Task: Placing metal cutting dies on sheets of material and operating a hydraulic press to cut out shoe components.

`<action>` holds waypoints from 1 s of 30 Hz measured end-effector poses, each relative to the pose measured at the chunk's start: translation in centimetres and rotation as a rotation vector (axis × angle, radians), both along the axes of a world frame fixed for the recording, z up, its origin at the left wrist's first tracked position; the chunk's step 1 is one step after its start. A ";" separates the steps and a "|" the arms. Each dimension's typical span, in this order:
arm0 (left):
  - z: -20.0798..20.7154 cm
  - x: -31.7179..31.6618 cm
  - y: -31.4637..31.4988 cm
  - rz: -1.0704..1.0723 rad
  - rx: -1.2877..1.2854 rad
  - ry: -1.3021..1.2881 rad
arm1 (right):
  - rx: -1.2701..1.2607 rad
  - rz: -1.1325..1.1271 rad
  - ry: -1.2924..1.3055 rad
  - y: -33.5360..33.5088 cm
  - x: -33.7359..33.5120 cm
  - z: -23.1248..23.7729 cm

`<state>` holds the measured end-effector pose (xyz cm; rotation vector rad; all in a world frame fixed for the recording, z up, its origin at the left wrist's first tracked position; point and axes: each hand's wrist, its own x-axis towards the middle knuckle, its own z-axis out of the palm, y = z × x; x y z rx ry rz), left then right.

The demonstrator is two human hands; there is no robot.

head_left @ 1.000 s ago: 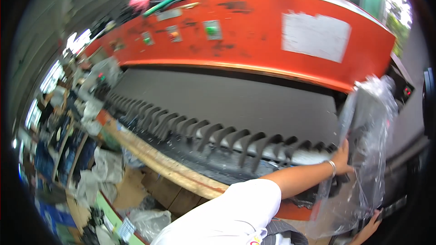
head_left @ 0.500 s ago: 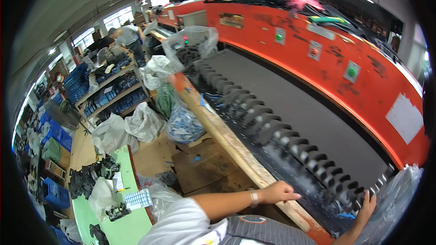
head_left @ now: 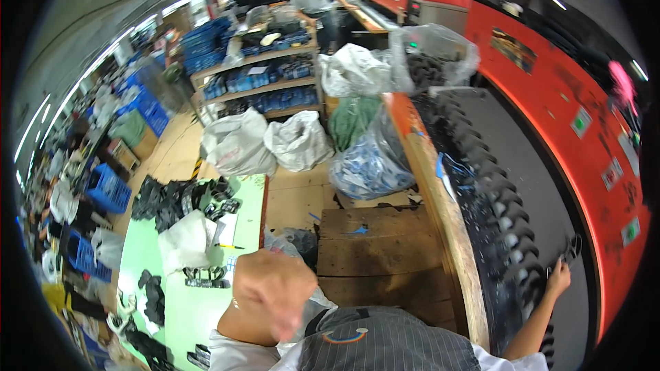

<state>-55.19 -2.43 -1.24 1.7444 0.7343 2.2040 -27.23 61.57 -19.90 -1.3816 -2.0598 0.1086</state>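
My left hand (head_left: 271, 290) is raised in front of my chest beside the green table (head_left: 180, 319). It is blurred, with the fingers curled in, and anything inside them is hidden. Far to the right, my right hand (head_left: 560, 279) reaches over the dark grey conveyor belt (head_left: 526, 172). Its fingers are closed on a small black looped strap piece (head_left: 573, 249), whose exact kind I cannot make out. Alongside the belt runs a row of dark ribbed spiral rollers (head_left: 505, 213), to the left of that hand.
A wooden rail (head_left: 440, 213) borders the machine. Its red panel (head_left: 536, 89) carries several buttons. White sacks (head_left: 237, 141) and a clear bag of blue scraps (head_left: 371, 165) stand ahead, before a loaded shelf (head_left: 258, 65). A person (head_left: 317, 5) stands beyond. Black pieces (head_left: 182, 203) lie on the green table.
My view has turned left. My left hand has left the wooden rail and come over beside the green table. My right hand is now over the belt, away from the roller end.
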 end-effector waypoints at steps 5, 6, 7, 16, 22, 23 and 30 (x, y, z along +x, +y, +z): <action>4.6 -1.0 1.5 -0.060 0.158 0.016 | -0.115 -0.035 0.314 4.9 6.6 -3.7; 5.3 -2.5 1.2 -0.198 0.103 0.197 | -0.085 -0.089 0.394 -0.2 1.8 -0.8; 7.5 -3.0 2.7 -0.260 0.042 0.268 | -0.088 -0.073 0.389 1.1 -1.1 -0.6; 11.0 -11.7 14.4 -0.320 0.332 0.423 | -0.125 0.358 0.236 9.1 -28.4 -2.0; 12.4 -22.5 20.4 -0.626 0.282 0.862 | -0.080 0.366 0.063 13.2 -30.0 -1.9; 11.3 -22.8 21.9 -0.709 0.203 0.674 | -0.106 0.321 0.023 10.3 -30.0 -0.2; 9.3 -30.0 30.2 -1.217 0.034 0.655 | -0.139 -0.300 -0.239 -2.2 -0.5 2.8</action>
